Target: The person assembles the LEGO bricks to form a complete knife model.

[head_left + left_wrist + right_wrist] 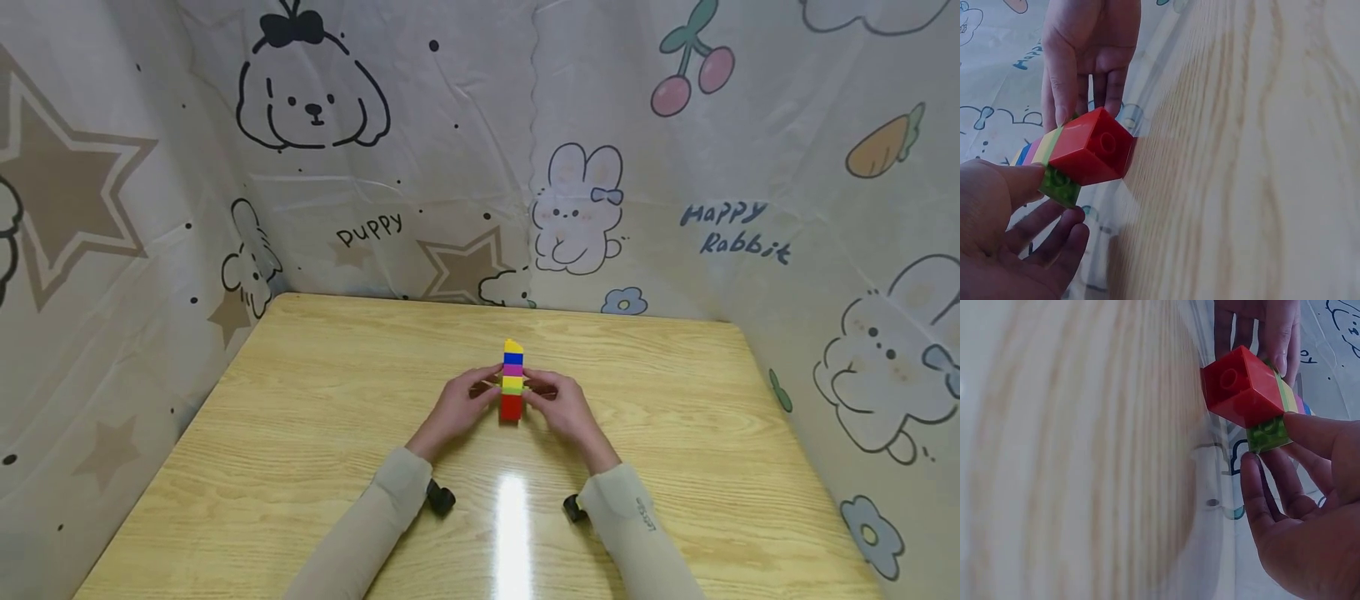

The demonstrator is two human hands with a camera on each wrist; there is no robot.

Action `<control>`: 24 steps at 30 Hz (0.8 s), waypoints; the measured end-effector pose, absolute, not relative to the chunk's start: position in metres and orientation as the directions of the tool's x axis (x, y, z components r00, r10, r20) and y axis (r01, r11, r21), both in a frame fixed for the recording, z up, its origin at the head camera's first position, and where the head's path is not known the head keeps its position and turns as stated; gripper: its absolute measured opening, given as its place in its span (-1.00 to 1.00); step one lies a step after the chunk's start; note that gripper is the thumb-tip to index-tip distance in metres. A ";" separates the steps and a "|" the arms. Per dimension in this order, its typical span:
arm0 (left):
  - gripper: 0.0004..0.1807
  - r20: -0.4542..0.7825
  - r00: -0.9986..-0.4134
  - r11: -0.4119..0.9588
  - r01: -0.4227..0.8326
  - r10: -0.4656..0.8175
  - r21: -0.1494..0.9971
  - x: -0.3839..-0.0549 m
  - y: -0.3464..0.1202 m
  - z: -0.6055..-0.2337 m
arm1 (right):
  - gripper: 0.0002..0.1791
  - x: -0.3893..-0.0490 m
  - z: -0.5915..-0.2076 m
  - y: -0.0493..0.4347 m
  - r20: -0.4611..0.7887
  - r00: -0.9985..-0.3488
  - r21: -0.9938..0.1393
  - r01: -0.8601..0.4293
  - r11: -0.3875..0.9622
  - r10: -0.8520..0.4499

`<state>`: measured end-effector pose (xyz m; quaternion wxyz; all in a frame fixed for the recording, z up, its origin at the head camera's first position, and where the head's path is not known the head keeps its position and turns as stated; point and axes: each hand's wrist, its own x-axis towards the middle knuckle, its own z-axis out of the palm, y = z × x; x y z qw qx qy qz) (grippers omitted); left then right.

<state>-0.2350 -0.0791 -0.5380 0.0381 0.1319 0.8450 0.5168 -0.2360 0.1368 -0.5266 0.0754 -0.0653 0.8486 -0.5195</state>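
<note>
A narrow tower of toy building bricks (513, 382) is held between the two hands at mid-table. From the bottom it has a red brick (511, 407), a thin green plate (1060, 185), then yellow, magenta and blue bricks, with a sloped yellow brick (513, 346) on top. The green plate sticks out on both sides. My left hand (461, 398) grips the left side, thumb and fingers at that plate; my right hand (561, 406) does likewise on the right. Both wrist views show the red brick's hollow underside, tipped toward the cameras, close over the table.
The light wooden table (337, 400) carries a bright glare strip in front of the tower. A printed curtain (450, 125) stands behind it and along both sides. Small black devices (441, 498) sit at both sleeve cuffs.
</note>
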 end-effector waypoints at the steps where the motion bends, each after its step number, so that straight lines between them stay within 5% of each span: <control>1: -0.50 0.076 -0.961 0.424 0.187 0.265 0.886 -0.235 -0.079 -0.538 | -0.53 -0.236 -0.527 0.137 -0.061 -0.981 -0.893 -0.030 0.449 -0.186; 24: -0.54 0.078 -0.961 0.425 0.188 0.264 0.885 -0.240 -0.076 -0.542 | -0.57 -0.238 -0.528 0.139 -0.063 -0.973 -0.897 -0.042 0.441 -0.220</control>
